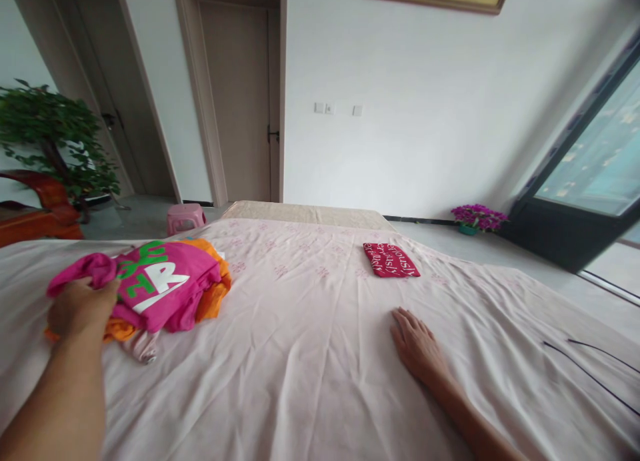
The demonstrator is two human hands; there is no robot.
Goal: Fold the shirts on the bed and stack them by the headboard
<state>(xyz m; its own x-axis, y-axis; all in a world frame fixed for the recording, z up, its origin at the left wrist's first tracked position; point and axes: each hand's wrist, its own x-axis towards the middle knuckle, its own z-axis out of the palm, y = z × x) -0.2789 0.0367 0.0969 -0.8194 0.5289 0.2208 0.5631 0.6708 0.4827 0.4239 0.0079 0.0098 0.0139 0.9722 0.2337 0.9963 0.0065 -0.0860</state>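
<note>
A pale pink sheet covers the bed in front of me. My left hand reaches to the left and closes on the edge of a magenta shirt with white and green letters. That shirt lies on top of a pile with orange clothing under it. My right hand rests flat on the sheet, fingers stretched out, holding nothing. A folded red cloth with white lettering lies on the sheet beyond my right hand, apart from it.
A thin black cable runs over the sheet at the right. Beyond the bed are a pink stool, a closed door, a green plant, a wooden chair, purple flowers and a large window.
</note>
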